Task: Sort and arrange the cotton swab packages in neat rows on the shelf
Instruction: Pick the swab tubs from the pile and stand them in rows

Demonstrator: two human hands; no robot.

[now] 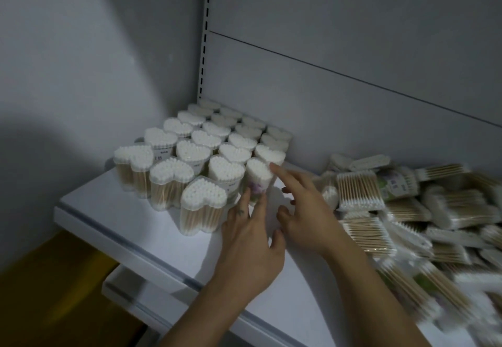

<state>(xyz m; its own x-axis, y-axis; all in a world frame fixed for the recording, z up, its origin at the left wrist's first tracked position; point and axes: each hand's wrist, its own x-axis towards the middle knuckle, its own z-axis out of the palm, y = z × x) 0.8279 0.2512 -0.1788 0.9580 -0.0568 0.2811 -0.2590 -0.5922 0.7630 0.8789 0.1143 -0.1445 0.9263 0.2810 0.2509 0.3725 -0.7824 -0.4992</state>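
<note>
Several heart-shaped clear packages of cotton swabs (201,151) stand upright in rows at the left end of the white shelf (152,238). The package at the front right of the rows (258,172) stands upright with a flowered label. My left hand (250,240) reaches it from the front, straight fingers touching its lower side. My right hand (304,210) is beside it on the right, its index finger stretched out against the package's upper right edge, other fingers loosely bent. Neither hand grips anything.
A loose heap of swab packages (407,210) lies on its sides over the right half of the shelf. The grey back panel (353,34) and a slotted upright (206,34) rise behind. A lower shelf edge (130,289) and a yellow-brown floor (54,278) show below left.
</note>
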